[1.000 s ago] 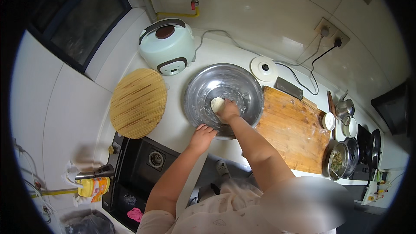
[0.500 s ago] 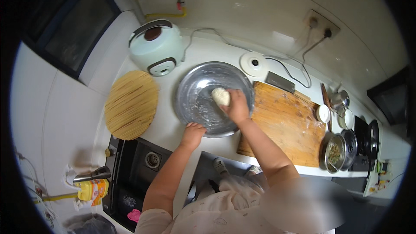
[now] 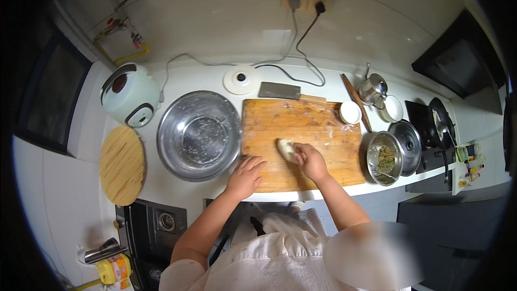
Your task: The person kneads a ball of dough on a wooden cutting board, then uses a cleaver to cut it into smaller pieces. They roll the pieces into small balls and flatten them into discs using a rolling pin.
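A pale lump of dough [image 3: 287, 150] is over the middle of the wooden cutting board [image 3: 269, 124]. My right hand [image 3: 312, 163] grips its right side, fingers closed on it. Whether the dough touches the board I cannot tell. At the board's left front edge, my left hand [image 3: 246, 177] lies with its fingers stretched out, holding nothing. Left of that hand stands the large steel bowl [image 3: 167, 156], with only floury residue on its inside. Along the board's back edge rests a cleaver [image 3: 280, 90] with a wooden handle.
A steel bowl of chopped filling [image 3: 385, 159] stands right of the board, near a small white bowl [image 3: 350, 112], rolling pin [image 3: 355, 102] and kettle [image 3: 372, 89]. A rice cooker [image 3: 129, 97] and round straw mat [image 3: 123, 167] are left, above the sink [image 3: 156, 242].
My right hand has carried the dough from the steel bowl to the cutting board. My left hand has moved off the bowl's rim to the board's edge. The view has swung right.
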Demonstrator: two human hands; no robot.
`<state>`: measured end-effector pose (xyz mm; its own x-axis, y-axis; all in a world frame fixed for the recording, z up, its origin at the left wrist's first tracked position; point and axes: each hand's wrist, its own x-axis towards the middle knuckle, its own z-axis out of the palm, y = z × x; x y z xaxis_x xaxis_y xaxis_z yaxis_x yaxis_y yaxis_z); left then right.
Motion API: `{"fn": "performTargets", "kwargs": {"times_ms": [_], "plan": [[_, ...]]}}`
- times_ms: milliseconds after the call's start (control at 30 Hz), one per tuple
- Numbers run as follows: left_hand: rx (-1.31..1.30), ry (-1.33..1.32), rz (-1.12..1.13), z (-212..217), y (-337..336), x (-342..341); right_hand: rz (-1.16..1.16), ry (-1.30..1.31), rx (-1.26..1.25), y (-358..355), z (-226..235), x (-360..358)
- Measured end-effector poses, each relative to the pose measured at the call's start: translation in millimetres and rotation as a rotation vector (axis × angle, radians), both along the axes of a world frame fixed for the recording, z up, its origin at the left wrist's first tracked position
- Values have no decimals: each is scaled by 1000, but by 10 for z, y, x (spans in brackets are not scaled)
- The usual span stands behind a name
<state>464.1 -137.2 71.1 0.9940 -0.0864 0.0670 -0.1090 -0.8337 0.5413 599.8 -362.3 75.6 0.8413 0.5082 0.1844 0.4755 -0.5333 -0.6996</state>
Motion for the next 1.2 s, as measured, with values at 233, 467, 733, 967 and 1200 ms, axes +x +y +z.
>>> {"fn": "performTargets", "kwargs": {"times_ms": [233,467,733,967,1200], "plan": [[154,171,-29,-201,-789,726,-354,-89,-165,-1226,-128,1267],[175,353,-37,-246,-888,991,-142,-54,-436,-1634,-361,2322],[239,470,-19,-82,-860,1059,-171,119,-456,-1428,-330,2454],[431,297,-240,-242,-773,1100,36,589,11,-1326,-261,1694],[-73,448,208,28,-566,925,-219,90,-405,-1354,-819,676]]}}
